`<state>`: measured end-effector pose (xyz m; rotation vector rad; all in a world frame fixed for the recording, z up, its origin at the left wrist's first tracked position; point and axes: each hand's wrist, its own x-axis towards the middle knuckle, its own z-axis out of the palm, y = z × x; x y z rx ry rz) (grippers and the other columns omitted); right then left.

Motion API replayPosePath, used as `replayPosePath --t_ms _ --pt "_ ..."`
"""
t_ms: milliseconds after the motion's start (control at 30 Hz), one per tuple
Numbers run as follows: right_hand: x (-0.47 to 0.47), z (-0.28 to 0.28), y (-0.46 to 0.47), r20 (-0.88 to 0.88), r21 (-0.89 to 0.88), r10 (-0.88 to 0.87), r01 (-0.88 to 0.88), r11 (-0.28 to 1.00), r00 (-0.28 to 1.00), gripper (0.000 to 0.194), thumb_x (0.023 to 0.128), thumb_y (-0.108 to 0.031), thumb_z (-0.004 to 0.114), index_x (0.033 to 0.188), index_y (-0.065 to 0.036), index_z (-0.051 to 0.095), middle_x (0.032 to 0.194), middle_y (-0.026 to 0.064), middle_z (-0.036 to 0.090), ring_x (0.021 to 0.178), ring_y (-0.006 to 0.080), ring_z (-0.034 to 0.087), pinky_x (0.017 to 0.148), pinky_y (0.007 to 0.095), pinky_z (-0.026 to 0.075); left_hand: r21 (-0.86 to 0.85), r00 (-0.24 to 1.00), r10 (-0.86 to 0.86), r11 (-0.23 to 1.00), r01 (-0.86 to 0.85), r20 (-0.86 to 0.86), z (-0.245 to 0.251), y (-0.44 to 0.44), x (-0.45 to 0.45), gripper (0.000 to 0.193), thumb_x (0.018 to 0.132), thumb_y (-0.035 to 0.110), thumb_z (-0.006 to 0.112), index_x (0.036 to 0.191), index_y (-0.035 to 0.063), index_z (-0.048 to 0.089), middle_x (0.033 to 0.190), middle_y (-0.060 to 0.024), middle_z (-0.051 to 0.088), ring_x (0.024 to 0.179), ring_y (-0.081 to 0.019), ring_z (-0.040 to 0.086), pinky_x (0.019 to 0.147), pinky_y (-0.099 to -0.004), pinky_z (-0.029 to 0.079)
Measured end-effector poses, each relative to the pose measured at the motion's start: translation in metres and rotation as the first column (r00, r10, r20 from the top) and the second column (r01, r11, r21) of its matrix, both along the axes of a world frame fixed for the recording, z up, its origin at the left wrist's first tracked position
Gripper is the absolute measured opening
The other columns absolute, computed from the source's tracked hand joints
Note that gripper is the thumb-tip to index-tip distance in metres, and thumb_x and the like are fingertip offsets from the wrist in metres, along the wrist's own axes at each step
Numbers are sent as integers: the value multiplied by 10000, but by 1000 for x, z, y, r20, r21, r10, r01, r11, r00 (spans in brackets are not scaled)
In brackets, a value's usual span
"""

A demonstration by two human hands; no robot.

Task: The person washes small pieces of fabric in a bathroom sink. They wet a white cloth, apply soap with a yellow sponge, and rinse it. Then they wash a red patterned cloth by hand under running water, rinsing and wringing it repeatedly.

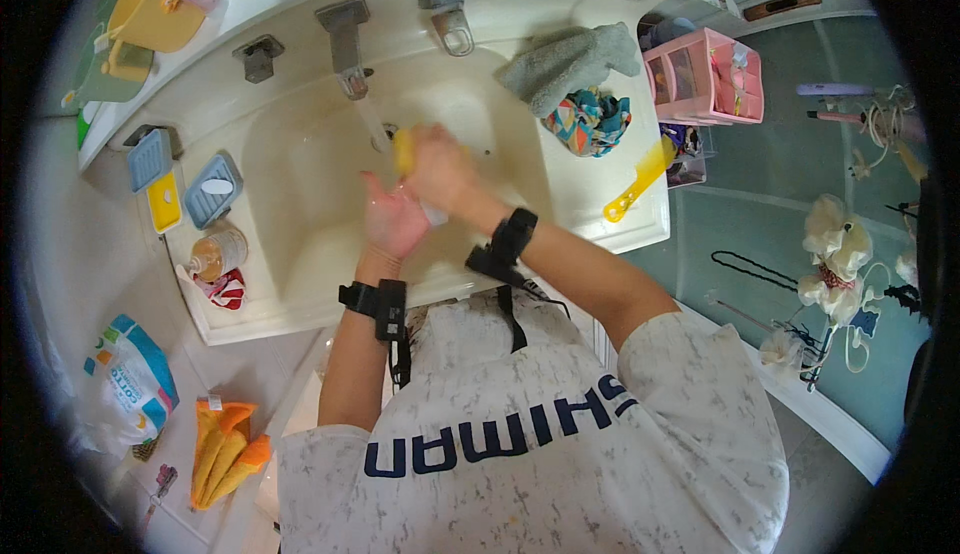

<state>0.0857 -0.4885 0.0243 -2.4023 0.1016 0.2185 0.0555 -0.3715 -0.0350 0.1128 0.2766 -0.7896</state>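
Over the cream washbasin (315, 201), my right hand (444, 171) grips a small yellow thing (403, 153), too blurred to name. Beneath and beside it is my left hand (396, 220), palm up with the thumb raised; its fingers are partly hidden by my right hand. Between the two hands shows the edge of a pale, translucent thing (435, 215), and I cannot tell which hand holds it. Water (373, 124) runs from the metal spout (347, 51) close to the yellow thing and falls near the drain (386, 136).
A grey towel (570, 62), a patterned cloth (589, 122) and a yellow perforated tool (637, 182) lie on the basin's right ledge. Soap dishes (213, 190) and an amber bottle (217, 252) sit at the left. Tap handles (259, 57) flank the spout.
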Motion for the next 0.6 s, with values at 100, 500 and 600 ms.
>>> replayPosePath --t_ms 100,500,600 --pt "-16 -3 7 185 -15 216 -217 976 959 360 755 -204 593 991 46 489 923 267 585 861 411 593 741 459 488 618 924 -95 768 -169 371 -4 -2 -3 853 831 717 250 1409 90 262 1426 -99 337 1306 -286 321 1074 -478 246" --pt "-1 -21 -60 -20 169 -215 215 962 976 350 773 -252 622 992 -2 513 924 245 612 859 418 590 743 468 476 181 977 210 961 -210 23 55 -1 -12 809 866 668 247 1418 78 201 1446 -116 293 1318 -300 300 1086 -490 228" --pt "-37 -6 -43 123 235 -9 -20 972 992 333 746 -217 651 961 -6 508 912 234 610 854 415 586 721 474 469 81 938 345 935 -345 21 51 -4 -18 730 883 630 301 1359 76 296 1423 -105 336 1298 -284 335 1073 -466 264"
